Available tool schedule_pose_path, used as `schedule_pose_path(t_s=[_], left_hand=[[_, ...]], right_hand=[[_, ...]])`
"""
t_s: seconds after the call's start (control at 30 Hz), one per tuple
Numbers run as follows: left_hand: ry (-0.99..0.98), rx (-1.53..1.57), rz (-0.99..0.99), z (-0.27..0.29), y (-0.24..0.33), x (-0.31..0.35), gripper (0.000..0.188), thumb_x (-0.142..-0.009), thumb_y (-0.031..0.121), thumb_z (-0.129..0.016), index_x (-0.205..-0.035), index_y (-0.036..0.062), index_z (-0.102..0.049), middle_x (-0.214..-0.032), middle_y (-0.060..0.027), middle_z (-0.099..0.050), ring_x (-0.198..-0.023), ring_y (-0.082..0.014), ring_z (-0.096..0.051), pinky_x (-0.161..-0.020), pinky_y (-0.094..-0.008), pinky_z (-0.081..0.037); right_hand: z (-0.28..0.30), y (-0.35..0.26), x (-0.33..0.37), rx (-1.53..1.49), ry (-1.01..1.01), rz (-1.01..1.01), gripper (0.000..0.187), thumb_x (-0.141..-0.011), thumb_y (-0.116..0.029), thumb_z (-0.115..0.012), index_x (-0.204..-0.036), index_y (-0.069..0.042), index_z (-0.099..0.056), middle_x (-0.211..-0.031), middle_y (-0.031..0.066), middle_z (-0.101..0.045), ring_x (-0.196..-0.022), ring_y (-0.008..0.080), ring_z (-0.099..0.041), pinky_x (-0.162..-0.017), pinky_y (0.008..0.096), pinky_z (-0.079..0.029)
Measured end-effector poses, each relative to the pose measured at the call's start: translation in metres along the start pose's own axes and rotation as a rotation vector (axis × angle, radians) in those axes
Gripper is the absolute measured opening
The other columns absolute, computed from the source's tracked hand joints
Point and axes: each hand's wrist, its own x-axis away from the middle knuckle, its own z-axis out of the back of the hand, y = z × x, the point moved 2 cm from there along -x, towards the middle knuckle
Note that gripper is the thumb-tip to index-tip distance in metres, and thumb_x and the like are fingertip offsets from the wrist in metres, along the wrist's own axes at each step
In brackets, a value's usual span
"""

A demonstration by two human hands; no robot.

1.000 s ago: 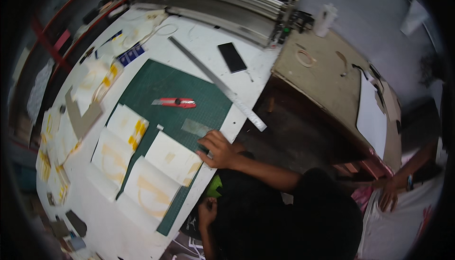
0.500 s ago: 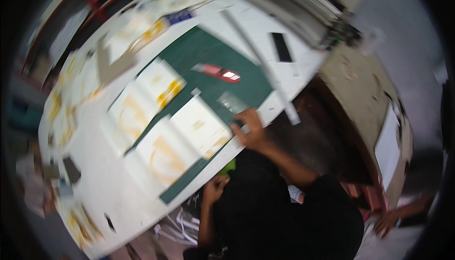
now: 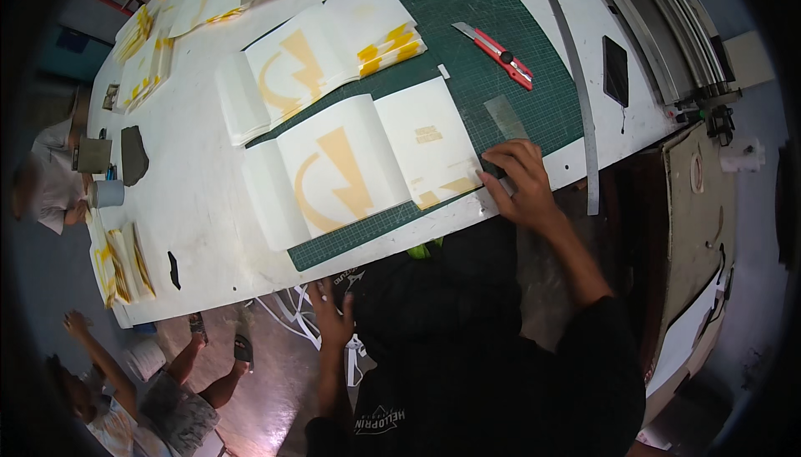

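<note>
The white table (image 3: 209,223) had a green mat (image 3: 501,7) on it. A folded white paper (image 3: 380,148) lay spread mostly over the mat, with pale yellow shapes, one round and bent. The left hand (image 3: 332,313) was open below the table's edge. The right hand (image 3: 526,186) curled beside the paper's corner; I couldn't tell if it gripped the clear strip (image 3: 504,117).

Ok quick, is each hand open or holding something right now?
Left hand: open below the table's edge, nothing seen in it.
Right hand: fingers bent beside the paper; can't tell if it's holding anything.
</note>
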Motion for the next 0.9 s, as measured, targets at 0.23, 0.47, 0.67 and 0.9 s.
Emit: schedule_pose_path(t_s=[0.23,0.47,0.67,0.9], left_hand=[[0.108,0.329,0.418,-0.002,-0.002,0.041,0.028,-0.106,0.016,-0.059,-0.088,-0.0027,-0.068,-0.074,-0.0172,-0.068,-0.067,-0.0267,-0.067,-0.065,-0.0376,-0.052],[0.174,0.782,-0.085,0.031,0.143,-0.049,0.023,-0.099,-0.003,-0.063,-0.123,-0.0026,-0.064,-0.098,-0.013,-0.072,-0.079,-0.0185,-0.065,-0.071,-0.0316,-0.053],[-0.196,1.193,0.204,0.023,0.195,-0.092,0.057,-0.104,0.007,-0.064,-0.154,-0.0029,-0.039,-0.127,-0.0159,-0.061,-0.098,-0.015,-0.067,-0.075,-0.0267,-0.056],[-0.168,1.235,0.202,0.013,0.204,-0.096,0.057,-0.104,0.01,-0.063,-0.152,-0.0034,-0.035,-0.157,-0.022,-0.044,-0.111,-0.0212,-0.068,-0.077,-0.0281,-0.06]], right_hand=[[-0.018,-0.009,0.023,-0.019,0.082,-0.224,0.04,-0.084,0.0,-0.069,-0.124,-0.002,-0.067,-0.119,0.0136,-0.07,-0.12,0.0342,-0.059,-0.106,0.0478,-0.037],[-0.025,-0.025,0.027,-0.053,0.111,-0.302,0.047,-0.082,-0.001,-0.066,-0.128,-0.001,-0.065,-0.124,0.0149,-0.069,-0.122,0.0348,-0.058,-0.109,0.0498,-0.034],[-0.032,-0.028,0.032,-0.05,0.148,-0.299,0.05,-0.08,-0.002,-0.067,-0.13,0.0,-0.064,-0.124,0.0188,-0.068,-0.123,0.0359,-0.058,-0.109,0.0508,-0.033],[-0.035,-0.029,0.038,-0.073,0.163,-0.315,0.051,-0.08,-0.003,-0.068,-0.131,0.001,-0.064,-0.127,0.0172,-0.069,-0.125,0.0362,-0.058,-0.111,0.0524,-0.033]])
